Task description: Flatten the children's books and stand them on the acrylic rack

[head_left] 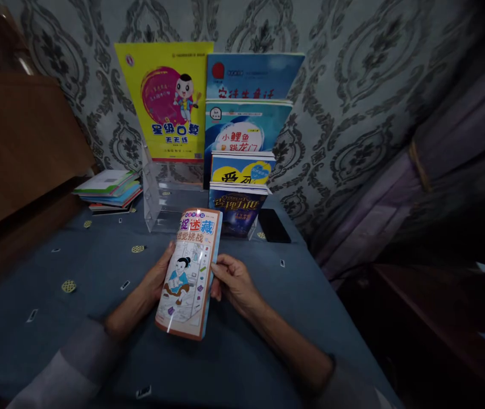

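Note:
An orange-bordered book (185,278) with a cartoon figure on its cover is held upright and slightly bent above the table. My left hand (161,272) grips its left edge, the fingers partly hidden behind it. On the right edge, my right hand (233,281) pinches the book between thumb and fingers. Just beyond it stands a clear tiered book rack (174,201). A yellow workbook (135,79) stands in the rack's left column. In the right column are several books, among them a dark blue book (237,213) in front and a teal book (280,119) further back.
A stack of books (108,190) lies left of the rack. To its right is a black phone (274,225). The table (97,318) has a blue patterned cloth and meets a patterned wall (336,113). A brown panel (20,142) borders the left, a tied curtain (378,187) the right.

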Action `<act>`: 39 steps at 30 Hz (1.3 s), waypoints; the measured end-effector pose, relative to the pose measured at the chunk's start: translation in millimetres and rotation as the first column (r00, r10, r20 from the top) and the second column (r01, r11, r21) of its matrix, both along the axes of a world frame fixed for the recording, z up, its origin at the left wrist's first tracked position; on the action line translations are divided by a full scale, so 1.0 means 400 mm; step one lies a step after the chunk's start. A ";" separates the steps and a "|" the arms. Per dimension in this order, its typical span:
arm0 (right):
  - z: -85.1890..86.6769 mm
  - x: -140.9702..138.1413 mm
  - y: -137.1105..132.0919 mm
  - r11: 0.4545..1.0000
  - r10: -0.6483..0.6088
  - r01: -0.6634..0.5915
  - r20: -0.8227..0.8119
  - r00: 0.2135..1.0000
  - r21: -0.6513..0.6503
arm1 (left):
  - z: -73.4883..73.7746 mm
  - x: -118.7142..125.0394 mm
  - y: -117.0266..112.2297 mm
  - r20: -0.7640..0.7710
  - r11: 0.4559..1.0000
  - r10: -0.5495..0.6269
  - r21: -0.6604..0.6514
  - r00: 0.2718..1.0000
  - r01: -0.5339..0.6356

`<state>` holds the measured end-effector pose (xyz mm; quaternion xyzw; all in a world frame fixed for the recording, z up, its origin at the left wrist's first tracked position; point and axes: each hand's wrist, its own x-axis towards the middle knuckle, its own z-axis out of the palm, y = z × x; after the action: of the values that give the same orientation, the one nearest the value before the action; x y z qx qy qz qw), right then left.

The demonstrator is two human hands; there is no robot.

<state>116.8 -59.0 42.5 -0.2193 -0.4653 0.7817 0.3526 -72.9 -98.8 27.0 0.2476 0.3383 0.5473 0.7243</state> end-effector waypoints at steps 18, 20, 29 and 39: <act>-0.005 0.009 -0.002 1.000 -0.002 0.002 0.013 1.000 0.007 | 0.018 0.005 -0.010 0.058 0.995 -0.059 -0.078 0.997 0.063; -0.004 0.011 -0.003 1.000 -0.012 0.011 0.024 1.000 0.004 | 0.017 0.006 -0.009 0.044 0.997 -0.019 -0.073 0.999 0.022; -0.011 0.010 -0.005 1.000 -0.005 0.004 0.049 0.999 0.008 | 0.011 0.020 -0.010 -0.006 0.992 0.108 -0.069 0.994 -0.108; -0.013 0.011 -0.005 1.000 0.019 -0.019 0.044 0.999 0.005 | 0.014 0.027 -0.018 -0.027 0.993 0.110 -0.044 0.994 -0.111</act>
<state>121.4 -61.1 37.1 -0.2308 -0.4772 0.7788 0.3354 -62.2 -105.9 32.6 0.2188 0.3726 0.5759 0.6940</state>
